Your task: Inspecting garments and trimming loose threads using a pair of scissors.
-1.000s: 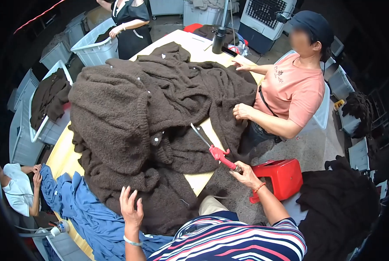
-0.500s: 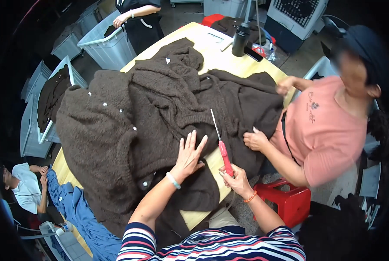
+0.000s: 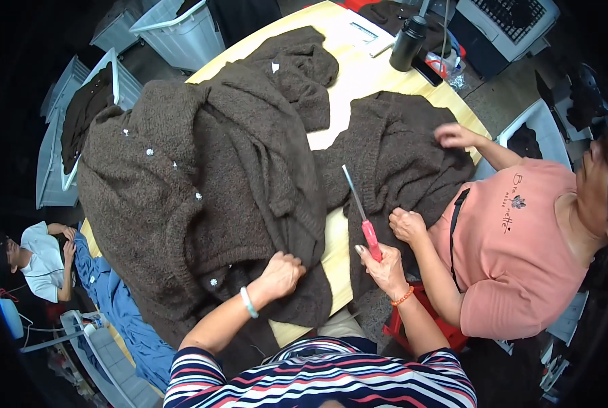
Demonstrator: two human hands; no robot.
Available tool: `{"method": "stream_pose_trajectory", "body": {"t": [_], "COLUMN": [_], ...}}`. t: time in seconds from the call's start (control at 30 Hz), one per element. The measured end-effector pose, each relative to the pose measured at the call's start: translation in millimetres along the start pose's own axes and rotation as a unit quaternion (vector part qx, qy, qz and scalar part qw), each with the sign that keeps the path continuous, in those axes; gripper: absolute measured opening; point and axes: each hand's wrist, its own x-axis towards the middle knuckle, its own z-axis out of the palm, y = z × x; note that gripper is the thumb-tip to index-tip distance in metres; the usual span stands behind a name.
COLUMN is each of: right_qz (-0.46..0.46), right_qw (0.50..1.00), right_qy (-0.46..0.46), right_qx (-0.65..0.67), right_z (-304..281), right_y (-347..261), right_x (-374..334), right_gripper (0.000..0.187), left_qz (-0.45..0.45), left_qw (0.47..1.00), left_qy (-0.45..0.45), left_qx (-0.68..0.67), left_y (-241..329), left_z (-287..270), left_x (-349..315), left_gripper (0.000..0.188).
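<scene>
- Locate the work: the brown garment (image 3: 161,224) lies heaped on the left and middle of the yellow table (image 3: 350,76), its near edge in front of the wearer. A second brown garment (image 3: 396,146) lies to its right, in front of the co-worker.
- Hold the cloth by a full fold, not by a few loops; a knit this thick is likely to stretch or slip under a thin pinch.
- Pull evenly along the hem, so that the heap opens without twisting and the white buttons (image 3: 198,196) do not catch.
- Keep the metal tube (image 3: 353,192) of the red-handled tool (image 3: 370,239) pointed away from the co-worker's near hand (image 3: 407,226), which rests close by on the second garment.
- Check tip clearance: whether the tube touches the cloth behind it cannot be told from this view.
- Left-hand grip: the left hand (image 3: 281,275) is clenched, knuckles up, at the near edge of the brown garment. It appears to grasp a fold; the cloth inside the fist is hidden.
- Right-hand grip: the right hand (image 3: 384,267) is wrapped around the tool's handle, with the tube angled up and away from the wearer.
</scene>
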Motion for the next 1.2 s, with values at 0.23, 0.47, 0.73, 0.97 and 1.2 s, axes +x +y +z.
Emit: {"method": "stream_pose_trajectory", "body": {"t": [0.23,0.47,0.73,0.97,1.2], "right_qz": [-0.196,-0.173,0.009,0.023,-0.156], "right_qw": [0.972,0.976,0.999,0.988,0.946], "right_qy": [0.012,0.007,-0.027,0.017,0.224], "right_qx": [-0.128,-0.136,0.035,-0.151,-0.176], "right_z": [74.9,139.3,68.8,79.1,60.4], "right_y": [-30.9,31.6,38.2,20.3,18.8], "right_x": [11.4,-12.3,-103.1,-133.9,-142.6], "right_gripper": [0.046,0.037,0.009,0.012,0.027], "left_qz": [-0.024,-0.077,-0.22,-0.285,-0.313], "left_qw": [0.984,0.967,0.841,0.788,0.808], "left_qy": [-0.086,-0.158,-0.049,0.336,0.355], "left_qx": [-0.156,-0.184,-0.491,-0.43,-0.351], "left_y": [33.5,39.7,23.4,47.0,35.5], "left_z": [2.5,15.9,22.4,40.2,50.9], "left_x": [-66.6,-127.5,-120.7,27.0,66.9], "left_gripper": [0.012,0.018,0.053,0.105,0.097]}}
